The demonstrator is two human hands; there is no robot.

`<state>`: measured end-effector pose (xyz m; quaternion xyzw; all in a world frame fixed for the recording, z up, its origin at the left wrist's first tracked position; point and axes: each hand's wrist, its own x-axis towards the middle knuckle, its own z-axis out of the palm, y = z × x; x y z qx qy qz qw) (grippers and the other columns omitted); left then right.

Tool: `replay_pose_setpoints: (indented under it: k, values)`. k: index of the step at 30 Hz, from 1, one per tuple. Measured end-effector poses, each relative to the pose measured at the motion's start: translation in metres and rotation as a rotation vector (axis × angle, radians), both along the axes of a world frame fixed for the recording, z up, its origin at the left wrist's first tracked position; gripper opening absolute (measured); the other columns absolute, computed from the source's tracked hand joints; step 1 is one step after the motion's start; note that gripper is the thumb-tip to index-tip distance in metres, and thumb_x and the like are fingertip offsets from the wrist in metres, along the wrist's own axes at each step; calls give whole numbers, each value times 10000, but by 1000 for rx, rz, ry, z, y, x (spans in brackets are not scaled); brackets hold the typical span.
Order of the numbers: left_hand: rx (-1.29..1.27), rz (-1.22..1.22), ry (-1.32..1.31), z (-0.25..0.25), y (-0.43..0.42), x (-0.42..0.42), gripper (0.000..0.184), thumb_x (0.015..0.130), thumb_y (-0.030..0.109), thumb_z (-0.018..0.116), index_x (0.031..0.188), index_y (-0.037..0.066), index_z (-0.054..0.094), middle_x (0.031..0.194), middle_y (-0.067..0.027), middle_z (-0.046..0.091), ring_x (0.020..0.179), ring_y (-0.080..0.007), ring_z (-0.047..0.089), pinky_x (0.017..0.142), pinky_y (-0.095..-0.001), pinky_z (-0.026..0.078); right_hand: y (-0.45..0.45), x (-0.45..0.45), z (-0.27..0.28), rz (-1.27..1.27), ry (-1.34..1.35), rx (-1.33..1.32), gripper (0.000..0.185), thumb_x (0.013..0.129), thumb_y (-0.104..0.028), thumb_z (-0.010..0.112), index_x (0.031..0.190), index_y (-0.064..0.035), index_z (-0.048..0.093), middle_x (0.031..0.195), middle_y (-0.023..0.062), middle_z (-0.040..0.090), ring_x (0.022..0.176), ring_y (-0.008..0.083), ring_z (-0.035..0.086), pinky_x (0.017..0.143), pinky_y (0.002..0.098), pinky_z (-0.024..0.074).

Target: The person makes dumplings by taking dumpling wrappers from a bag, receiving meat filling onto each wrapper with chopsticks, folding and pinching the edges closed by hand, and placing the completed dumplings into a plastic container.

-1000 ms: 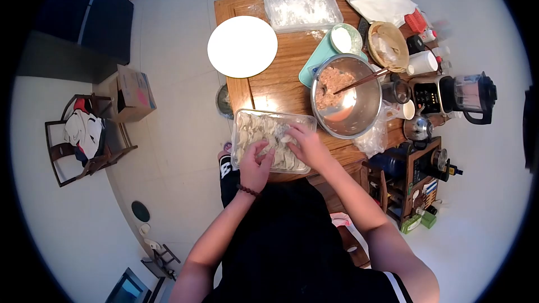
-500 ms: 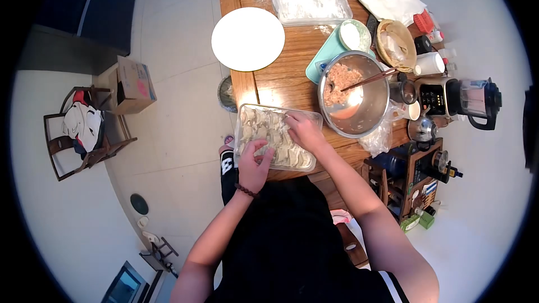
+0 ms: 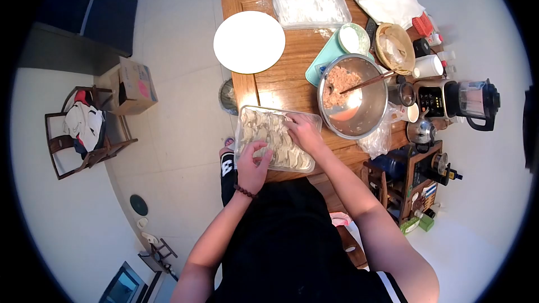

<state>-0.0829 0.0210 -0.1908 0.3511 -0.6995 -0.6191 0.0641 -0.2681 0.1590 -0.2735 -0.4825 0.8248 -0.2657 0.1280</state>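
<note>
A clear plastic tray holding rows of pale dumplings lies at the table's near edge. My right hand reaches over its right side, with fingers bent down and pinched on a dumpling at the far end of the rows; the fingertips partly hide it. Above the tray's near left part hovers my left hand, thumb and fingers apart and nothing between them. A steel bowl of pinkish minced filling stands right of the tray, with chopsticks leaning in it.
A round white board overhangs the table's left edge. Behind it sits a floury plastic tray. A small bowl of flour rests on a light green board. Along the right stand a basket, a kettle and a blender.
Both hands stay almost in place over the tray. The whole view has shifted slightly downward.
</note>
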Motion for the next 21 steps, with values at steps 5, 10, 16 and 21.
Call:
replay_pose_setpoints:
  k: [5,10,16,21]
  values:
    - [4,26,43,0,2,3,241,953,105,710,1168,16,644,1198,-85,669,1016,-136,652,784,-261,551,-2,0,-2,23,10,-11,227,855,-67,641,1064,-60,728,1227,151,671,1173,337,601,1044,457,449]
    - [-4,22,31,1,4,7,244,953,109,713,1167,16,644,1187,-76,669,1013,-127,650,791,-252,545,-4,-1,5,54,40,99,263,858,-70,636,1103,-81,731,1248,150,669,1187,330,599,1052,460,440]
    - [22,27,65,2,6,10,229,943,157,722,1126,29,672,1151,-79,685,1016,-169,671,775,-285,556,16,11,40,-12,64,3,337,848,-69,670,1182,-76,715,1267,160,663,1162,331,603,1026,466,459]
    - [34,-49,46,15,-1,12,220,964,136,710,1146,27,652,1091,-39,711,1021,-95,656,706,-224,502,52,52,115,-158,32,-41,366,840,-61,711,1206,-47,692,1249,160,666,1130,339,618,986,444,485]
